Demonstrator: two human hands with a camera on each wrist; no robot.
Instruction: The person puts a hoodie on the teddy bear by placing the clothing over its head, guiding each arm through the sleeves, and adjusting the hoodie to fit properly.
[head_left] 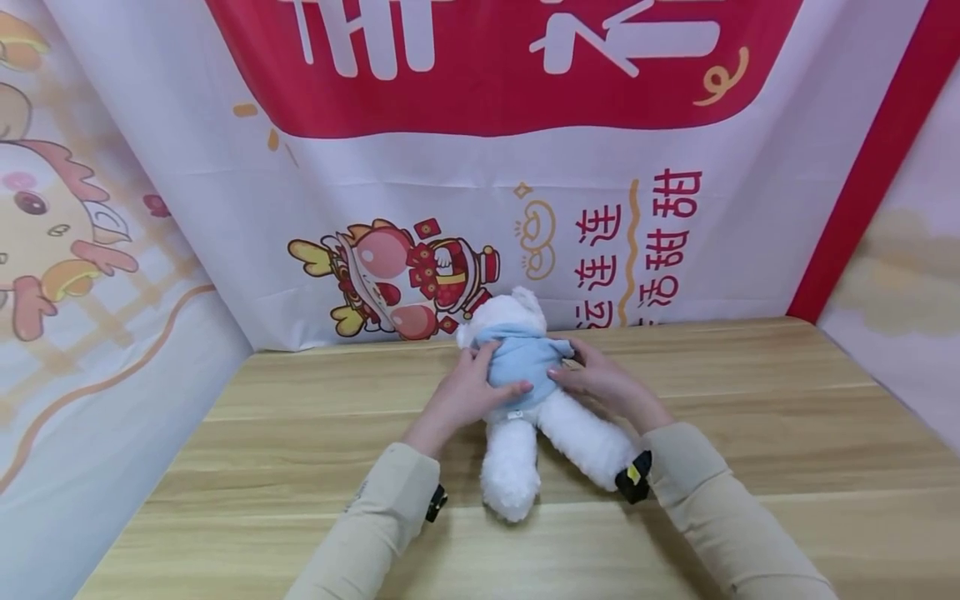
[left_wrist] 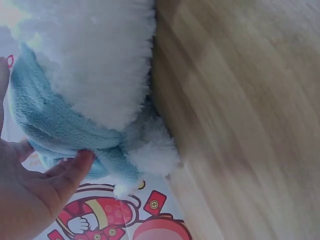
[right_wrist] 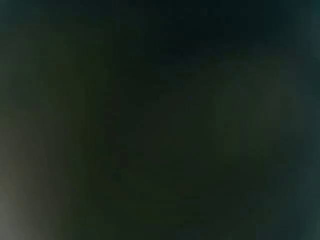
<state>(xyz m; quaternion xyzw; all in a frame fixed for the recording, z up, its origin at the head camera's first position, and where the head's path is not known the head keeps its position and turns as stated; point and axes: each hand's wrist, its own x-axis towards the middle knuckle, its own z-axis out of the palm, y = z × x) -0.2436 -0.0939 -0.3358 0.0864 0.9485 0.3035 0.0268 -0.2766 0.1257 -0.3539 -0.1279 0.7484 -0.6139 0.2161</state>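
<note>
A white plush toy (head_left: 517,358) in a light blue shirt lies on the wooden table, its head toward the back wall and its two legs toward me. My left hand (head_left: 468,387) grips the left side of its body, thumb across the shirt. On the other side my right hand (head_left: 600,379) holds the shirt by the sleeve, between thumb and fingers. In the left wrist view the blue shirt (left_wrist: 60,120) and white fur fill the upper left, with the fingers pressed into the cloth. Almost everything in the right wrist view is dark and blurred.
The wooden table (head_left: 300,467) runs back to a printed cloth (head_left: 412,167) with red and white figures. Patterned cloth walls (head_left: 112,333) stand at both sides. A black wrist camera (head_left: 633,477) sits against the toy's right leg.
</note>
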